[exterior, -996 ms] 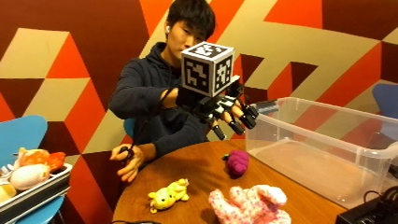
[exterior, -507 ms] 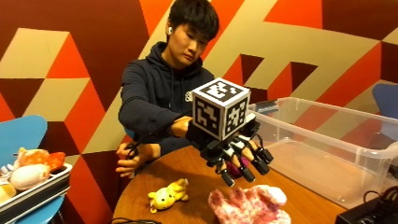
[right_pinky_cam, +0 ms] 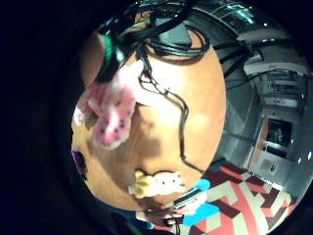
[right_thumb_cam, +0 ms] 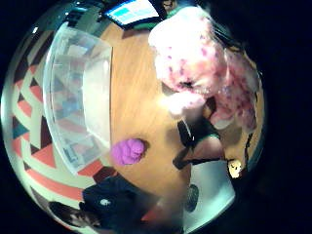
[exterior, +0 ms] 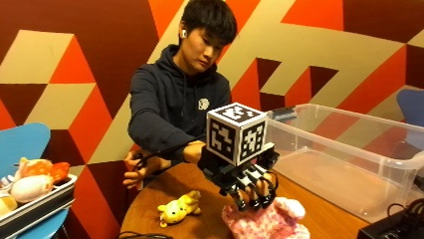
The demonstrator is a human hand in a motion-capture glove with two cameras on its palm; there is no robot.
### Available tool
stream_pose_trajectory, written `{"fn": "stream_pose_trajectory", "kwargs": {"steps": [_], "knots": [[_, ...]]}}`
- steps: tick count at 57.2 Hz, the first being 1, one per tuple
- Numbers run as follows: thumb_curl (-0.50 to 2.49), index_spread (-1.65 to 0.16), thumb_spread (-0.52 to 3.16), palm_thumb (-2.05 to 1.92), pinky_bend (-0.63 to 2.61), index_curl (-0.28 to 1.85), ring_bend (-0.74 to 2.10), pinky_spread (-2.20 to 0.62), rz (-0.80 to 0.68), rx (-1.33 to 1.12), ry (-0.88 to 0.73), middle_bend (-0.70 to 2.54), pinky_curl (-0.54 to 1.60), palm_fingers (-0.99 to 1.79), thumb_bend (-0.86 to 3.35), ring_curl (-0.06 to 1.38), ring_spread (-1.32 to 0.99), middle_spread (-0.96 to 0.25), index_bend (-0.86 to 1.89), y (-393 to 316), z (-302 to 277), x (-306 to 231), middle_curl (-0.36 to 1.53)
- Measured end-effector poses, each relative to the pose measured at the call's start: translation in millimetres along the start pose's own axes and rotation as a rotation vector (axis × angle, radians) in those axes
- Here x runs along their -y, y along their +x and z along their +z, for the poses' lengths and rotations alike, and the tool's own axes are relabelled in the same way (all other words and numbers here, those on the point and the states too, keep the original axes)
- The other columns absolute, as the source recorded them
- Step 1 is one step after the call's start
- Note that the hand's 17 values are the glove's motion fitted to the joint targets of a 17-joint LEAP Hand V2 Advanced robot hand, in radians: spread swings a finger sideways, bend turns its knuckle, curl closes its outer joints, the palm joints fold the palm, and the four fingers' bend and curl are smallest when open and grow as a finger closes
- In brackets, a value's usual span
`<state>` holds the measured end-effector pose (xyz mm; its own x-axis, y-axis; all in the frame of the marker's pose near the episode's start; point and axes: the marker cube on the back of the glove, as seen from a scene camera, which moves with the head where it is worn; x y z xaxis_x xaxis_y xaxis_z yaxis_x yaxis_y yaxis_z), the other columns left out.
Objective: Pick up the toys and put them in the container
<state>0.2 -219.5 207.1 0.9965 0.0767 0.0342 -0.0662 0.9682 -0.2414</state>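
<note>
A pink spotted plush toy (exterior: 265,223) lies on the round wooden table (exterior: 152,199) near its front edge. My gloved right hand (exterior: 246,185) hangs right over it, fingers spread and pointing down, fingertips at the toy's top; I cannot tell if they touch. The pink toy (right_thumb_cam: 195,58) fills much of the thumb side palm view. A yellow plush toy (exterior: 179,208) lies beside it on the table. A purple toy (right_thumb_cam: 128,151) sits next to the clear plastic container (exterior: 344,159), hidden behind the hand in the outside view.
A grey tray with several plush toys (exterior: 30,186) rests on a blue chair beside the table. Black cables (right_pinky_cam: 181,127) run across the tabletop and a black device (exterior: 391,226) sits at its near edge. The person's bare left hand (exterior: 136,169) stays at the table's far edge.
The gloved hand has come down from chest height to just over the pink toy. The toys have not moved.
</note>
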Motion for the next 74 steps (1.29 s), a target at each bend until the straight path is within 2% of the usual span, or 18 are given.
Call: {"fn": "stream_pose_trajectory", "kwargs": {"steps": [2, 5, 6, 13, 20, 31, 39, 46, 48, 54, 56, 63, 67, 74], "knots": [[0.39, -0.18, 1.36, 0.45, 0.88, 0.17, 0.7, -0.17, -0.008, 0.003, 0.026, 0.38, 0.33, 0.56, 0.15, 0.38, -0.19, -0.07, 0.13, -1, -1, 1, 0.33], [0.39, -0.18, 1.36, 0.48, 0.88, 0.19, 0.8, -0.24, -0.024, 0.011, 0.06, 0.4, 0.34, 0.62, 0.16, 0.42, -0.26, -0.1, 0.16, -2, -3, 1, 0.35], [0.4, -0.19, 1.37, 0.5, 0.89, 0.2, 0.86, -0.26, -0.029, 0.015, 0.071, 0.44, 0.36, 0.73, 0.17, 0.45, -0.28, -0.12, 0.21, -3, -4, 1, 0.37], [0.41, -0.24, 1.41, 0.56, 0.98, 0.23, 1.08, -0.35, -0.054, 0.041, 0.168, 0.58, 0.42, 0.87, 0.2, 0.57, -0.4, -0.22, 0.29, -8, -13, 0, 0.46], [0.4, -0.32, 1.58, 0.57, 1.08, 0.34, 1.28, -0.45, -0.071, 0.053, 0.264, 0.84, 0.51, 0.99, 0.25, 0.71, -0.55, -0.36, 0.62, -13, -26, -4, 0.63], [0.46, -0.41, 1.63, 0.65, 1.31, 0.61, 1.52, -0.57, -0.062, 0.071, 0.352, 1.2, 0.68, 0.73, 0.37, 0.91, -0.72, -0.55, 1.11, -14, -47, -10, 0.94], [0.51, -0.44, 1.61, 0.67, 1.46, 0.81, 1.67, -0.66, -0.078, 0.101, 0.416, 1.39, 0.82, 0.6, 0.42, 1.01, -0.78, -0.62, 1.35, -14, -65, -16, 1.11], [0.46, -0.41, 1.63, 0.5, 1.58, 0.94, 1.76, -0.68, -0.063, 0.148, 0.413, 1.47, 0.92, 0.34, 0.38, 1.08, -0.82, -0.66, 1.37, -13, -74, -20, 1.21], [0.41, -0.38, 1.59, 0.38, 1.62, 0.91, 1.77, -0.68, -0.063, 0.151, 0.404, 1.47, 0.94, 0.18, 0.32, 1.08, -0.82, -0.66, 1.22, -13, -74, -20, 1.22], [0.35, -0.29, 1.5, 0.2, 1.57, 0.8, 1.68, -0.55, -0.074, 0.146, 0.337, 1.27, 0.86, -0.05, 0.2, 1.01, -0.69, -0.56, 0.78, -14, -70, -16, 1.13], [0.34, -0.28, 1.47, 0.17, 1.44, 0.75, 1.53, -0.47, -0.075, 0.135, 0.309, 1.11, 0.81, -0.29, 0.17, 0.95, -0.63, -0.5, 0.7, -14, -66, -15, 1.07], [0.32, -0.25, 1.39, 0.12, 1.3, 0.62, 0.88, -0.23, -0.078, 0.108, 0.185, 0.58, 0.71, -0.64, 0.1, 0.8, -0.4, -0.29, 0.47, -13, -50, -4, 0.87], [0.32, -0.24, 1.33, 0.11, 1.22, 0.57, 0.56, -0.13, -0.077, 0.101, 0.11, 0.37, 0.65, -0.61, 0.07, 0.7, -0.28, -0.18, 0.35, -13, -38, 2, 0.77], [0.32, -0.22, 1.26, 0.13, 1.09, 0.47, 0.26, -0.03, -0.072, 0.082, 0.012, 0.1, 0.57, -0.47, 0.04, 0.57, -0.14, -0.06, 0.11, -13, -18, 13, 0.63]]}}
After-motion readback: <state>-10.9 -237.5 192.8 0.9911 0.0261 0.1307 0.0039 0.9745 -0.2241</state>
